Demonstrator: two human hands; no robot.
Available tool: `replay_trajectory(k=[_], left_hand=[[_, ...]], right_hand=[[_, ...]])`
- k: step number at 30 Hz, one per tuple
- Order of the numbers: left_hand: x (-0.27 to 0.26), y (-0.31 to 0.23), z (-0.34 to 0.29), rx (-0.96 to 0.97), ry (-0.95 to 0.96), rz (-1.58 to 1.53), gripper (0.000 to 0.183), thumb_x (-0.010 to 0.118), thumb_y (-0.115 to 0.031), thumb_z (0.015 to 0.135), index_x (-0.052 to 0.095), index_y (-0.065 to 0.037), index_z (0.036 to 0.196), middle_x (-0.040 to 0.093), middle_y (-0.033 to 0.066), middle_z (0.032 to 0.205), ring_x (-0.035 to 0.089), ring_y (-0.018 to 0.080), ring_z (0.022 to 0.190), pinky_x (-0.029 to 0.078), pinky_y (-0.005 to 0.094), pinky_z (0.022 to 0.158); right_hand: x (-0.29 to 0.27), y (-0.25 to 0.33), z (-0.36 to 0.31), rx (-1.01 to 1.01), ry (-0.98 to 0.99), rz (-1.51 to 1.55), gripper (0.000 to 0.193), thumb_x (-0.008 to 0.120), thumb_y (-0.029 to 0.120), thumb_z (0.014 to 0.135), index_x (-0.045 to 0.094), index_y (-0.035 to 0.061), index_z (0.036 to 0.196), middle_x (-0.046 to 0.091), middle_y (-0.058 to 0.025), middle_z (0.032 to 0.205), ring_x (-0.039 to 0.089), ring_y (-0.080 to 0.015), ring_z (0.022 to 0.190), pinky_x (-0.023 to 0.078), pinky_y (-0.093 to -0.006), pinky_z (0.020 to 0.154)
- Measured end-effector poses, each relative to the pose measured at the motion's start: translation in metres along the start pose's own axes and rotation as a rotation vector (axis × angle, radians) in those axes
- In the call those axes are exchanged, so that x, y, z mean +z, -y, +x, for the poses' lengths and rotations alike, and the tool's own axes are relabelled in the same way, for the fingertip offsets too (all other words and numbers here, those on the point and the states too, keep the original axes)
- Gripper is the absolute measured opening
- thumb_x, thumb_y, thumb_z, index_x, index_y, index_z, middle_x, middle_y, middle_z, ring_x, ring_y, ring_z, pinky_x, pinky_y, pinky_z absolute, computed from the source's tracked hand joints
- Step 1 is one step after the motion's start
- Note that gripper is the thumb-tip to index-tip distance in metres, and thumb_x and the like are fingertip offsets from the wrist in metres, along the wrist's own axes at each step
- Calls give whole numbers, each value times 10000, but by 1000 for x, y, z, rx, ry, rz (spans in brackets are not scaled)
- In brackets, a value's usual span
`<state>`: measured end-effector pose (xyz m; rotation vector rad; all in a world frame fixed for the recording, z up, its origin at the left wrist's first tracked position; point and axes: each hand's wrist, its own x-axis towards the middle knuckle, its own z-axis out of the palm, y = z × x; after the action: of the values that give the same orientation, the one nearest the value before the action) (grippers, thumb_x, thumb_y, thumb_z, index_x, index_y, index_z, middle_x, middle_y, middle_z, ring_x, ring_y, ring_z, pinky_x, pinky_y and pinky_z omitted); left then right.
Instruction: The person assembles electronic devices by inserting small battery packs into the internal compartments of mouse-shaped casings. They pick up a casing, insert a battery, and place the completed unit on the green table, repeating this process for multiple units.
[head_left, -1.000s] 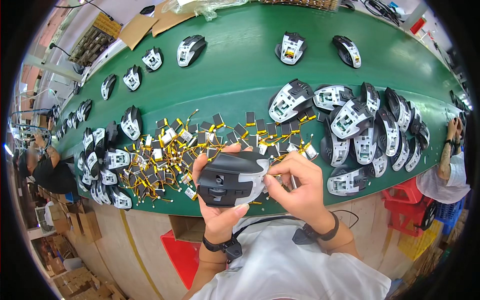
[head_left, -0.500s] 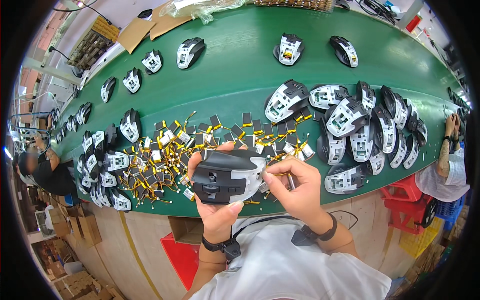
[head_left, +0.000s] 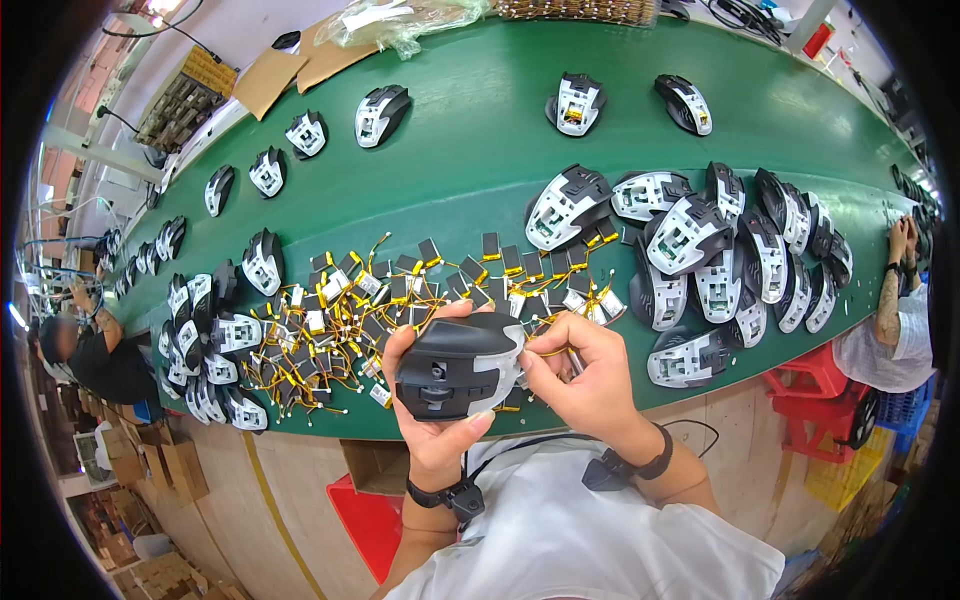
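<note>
A black and light grey computer mouse (head_left: pixel 450 368) is held above the table's near edge in my left hand (head_left: pixel 436 445), with the thumb along its near side and fingers round its far side. My right hand (head_left: pixel 592 385) is closed, thumb and index finger pinched at the mouse's grey right end. A slim shiny piece shows between its fingers, too little to name. Beyond and left of the mouse lies a heap of small flat batteries (head_left: pixel 372 328) with yellow tape and thin wires. Mouse bodies (head_left: pixel 688 236) with exposed openings are piled to the right.
More mouse bodies (head_left: pixel 235 333) crowd the left, and several stand spaced along the green table (head_left: pixel 460 120). Cardboard pieces (head_left: pixel 272 80) and a plastic bag (head_left: pixel 400 22) lie at the back. Co-workers sit at both ends. A red stool (head_left: pixel 365 520) stands below the near edge.
The mouse has shifted slightly right and down and tilted a little in my left hand. My right hand has moved slightly left, still pinching at its end.
</note>
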<state>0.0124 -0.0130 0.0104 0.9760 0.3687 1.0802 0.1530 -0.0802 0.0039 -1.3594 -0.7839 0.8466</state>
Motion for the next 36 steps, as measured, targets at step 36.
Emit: replay_trajectory(k=[36], left_hand=[[2,4,-5,32,-27,86,893,728,-58,704,258,-190,1452,412,269,1402,454,429,1294,409,504,1048]], right_hand=[[-4,-5,1,113,196,60,231,615,68,910,627,-48,1110,696,-68,917,602,-89,785,498,-261,734]])
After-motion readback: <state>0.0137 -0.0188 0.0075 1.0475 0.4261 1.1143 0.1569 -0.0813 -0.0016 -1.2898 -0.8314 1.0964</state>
